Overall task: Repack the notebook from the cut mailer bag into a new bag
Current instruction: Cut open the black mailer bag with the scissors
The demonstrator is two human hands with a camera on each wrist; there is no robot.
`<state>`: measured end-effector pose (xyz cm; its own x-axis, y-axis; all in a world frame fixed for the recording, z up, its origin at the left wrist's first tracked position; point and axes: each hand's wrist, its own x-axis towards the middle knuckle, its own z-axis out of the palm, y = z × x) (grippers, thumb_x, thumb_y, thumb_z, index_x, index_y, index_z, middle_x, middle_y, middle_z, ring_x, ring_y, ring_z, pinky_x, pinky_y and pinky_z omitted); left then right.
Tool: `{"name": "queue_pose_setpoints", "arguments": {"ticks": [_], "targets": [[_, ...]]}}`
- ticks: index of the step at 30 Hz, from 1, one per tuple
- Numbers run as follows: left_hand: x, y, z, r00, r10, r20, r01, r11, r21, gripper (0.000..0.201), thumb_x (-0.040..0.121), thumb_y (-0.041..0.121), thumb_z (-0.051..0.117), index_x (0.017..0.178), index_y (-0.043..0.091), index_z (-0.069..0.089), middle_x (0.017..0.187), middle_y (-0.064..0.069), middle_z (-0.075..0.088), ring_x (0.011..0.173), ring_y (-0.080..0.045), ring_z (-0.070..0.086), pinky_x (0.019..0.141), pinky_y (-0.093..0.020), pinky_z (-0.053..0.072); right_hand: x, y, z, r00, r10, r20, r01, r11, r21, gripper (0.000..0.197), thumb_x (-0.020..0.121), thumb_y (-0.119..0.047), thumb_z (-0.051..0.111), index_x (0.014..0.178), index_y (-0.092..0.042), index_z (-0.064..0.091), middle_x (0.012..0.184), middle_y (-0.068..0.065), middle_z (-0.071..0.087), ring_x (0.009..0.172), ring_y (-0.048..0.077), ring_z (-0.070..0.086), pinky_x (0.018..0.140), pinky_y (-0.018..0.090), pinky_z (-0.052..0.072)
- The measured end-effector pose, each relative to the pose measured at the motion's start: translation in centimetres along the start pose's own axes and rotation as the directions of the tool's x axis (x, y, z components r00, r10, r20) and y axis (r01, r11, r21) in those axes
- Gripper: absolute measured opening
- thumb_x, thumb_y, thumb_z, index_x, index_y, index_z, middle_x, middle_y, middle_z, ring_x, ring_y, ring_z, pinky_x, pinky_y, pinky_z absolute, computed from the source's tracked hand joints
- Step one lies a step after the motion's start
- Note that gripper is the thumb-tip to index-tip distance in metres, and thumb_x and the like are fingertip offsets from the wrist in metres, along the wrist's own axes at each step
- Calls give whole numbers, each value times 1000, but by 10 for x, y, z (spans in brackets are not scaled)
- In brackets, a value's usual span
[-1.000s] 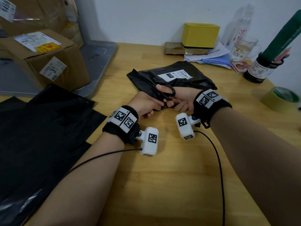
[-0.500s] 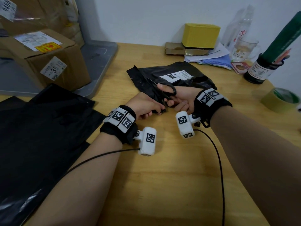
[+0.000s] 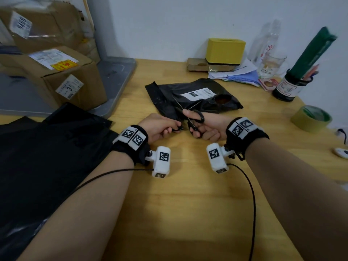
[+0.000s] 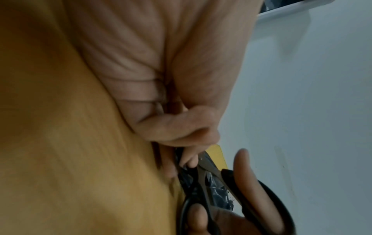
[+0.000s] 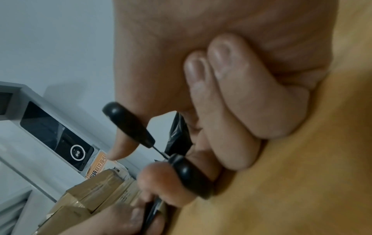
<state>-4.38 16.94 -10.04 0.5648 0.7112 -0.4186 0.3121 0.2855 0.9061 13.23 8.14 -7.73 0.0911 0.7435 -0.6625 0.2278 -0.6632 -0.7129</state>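
Note:
The black mailer bag (image 3: 192,95) with a white label lies on the wooden table (image 3: 188,204). My left hand (image 3: 175,129) pinches the bag's near corner (image 4: 185,173). My right hand (image 3: 194,124) grips black-handled scissors (image 3: 195,117), thumb and fingers through the loops (image 5: 191,176). The blades are spread wide over the bag's near edge. A stack of new black bags (image 3: 47,157) lies flat at the left. The notebook is not visible; a brown patch (image 3: 223,98) shows at the bag's right side.
Cardboard boxes (image 3: 62,78) sit on a grey scale platform (image 3: 116,72) at the back left. A yellow box (image 3: 225,50), papers, a glass mug (image 3: 273,65), a pen jar (image 3: 290,87) and a tape roll (image 3: 310,119) line the back and right.
The scissor blades have spread from nearly closed to wide apart. My two hands, which touched before, have drawn slightly apart. The bag has stayed in place.

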Motion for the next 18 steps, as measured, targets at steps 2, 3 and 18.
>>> {"name": "queue_pose_setpoints", "arguments": {"ticks": [2,3,18], "targets": [[-6,-1,1,1000,10,-22,-10,1000,-25,13,88,-2,66,97,2,74,86,-11,69,44,-1,48,41,-10,41,-9,6,4,1000,-3,-27,2,1000,-25,68,76,-86,55,80,-18,55,64,-5,53,34,5,25,34,13,14],[-9,-2,1,999,15,-30,-16,999,-36,13,88,-3,65,98,1,74,84,-10,68,44,-1,49,42,-10,43,-13,10,6,999,-3,-34,2,1000,-29,68,75,-86,55,80,-19,55,65,-5,53,34,5,25,35,14,14],[-53,-17,15,962,-17,-273,-60,961,-271,29,98,5,41,124,-5,49,98,-16,71,48,-17,66,37,-18,44,-52,46,18,993,-96,-71,94,995,-27,66,78,-85,53,85,-19,55,64,-5,54,36,6,24,32,16,16]]}}
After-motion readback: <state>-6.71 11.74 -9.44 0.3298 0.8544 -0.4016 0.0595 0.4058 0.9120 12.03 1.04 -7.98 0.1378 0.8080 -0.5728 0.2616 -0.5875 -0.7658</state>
